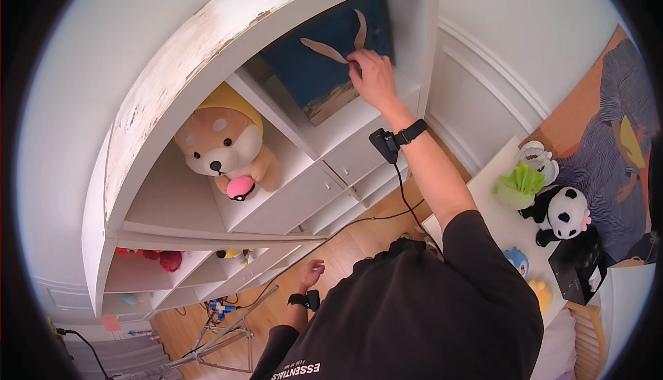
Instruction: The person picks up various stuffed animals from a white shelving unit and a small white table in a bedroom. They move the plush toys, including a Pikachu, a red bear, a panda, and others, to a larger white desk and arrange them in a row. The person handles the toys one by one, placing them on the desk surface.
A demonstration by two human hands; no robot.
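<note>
My right hand [374,77] reaches into an upper compartment of a white shelf unit [298,121]. Its thumb and fingers pinch the lower end of a pale, long pair of ear- or wing-shaped pieces [325,49]; whatever joins them is hidden behind the fingers. Directly behind stands a picture panel [305,82], dark blue with a sandy patch along the bottom. Low on the left, my left hand [312,272] hangs over the floor with its fingers loosely bent and nothing in it. In the neighbouring compartment sits a plush dog [228,144] with a pink-and-black ball [241,189].
Black wristbands with small devices [386,144] are on both wrists, and a cable [373,219] runs across. A metal stand [222,341] rises at lower left. To the right, a white table [505,224] bears a plush panda [565,213], other toys and a black box [575,271].
</note>
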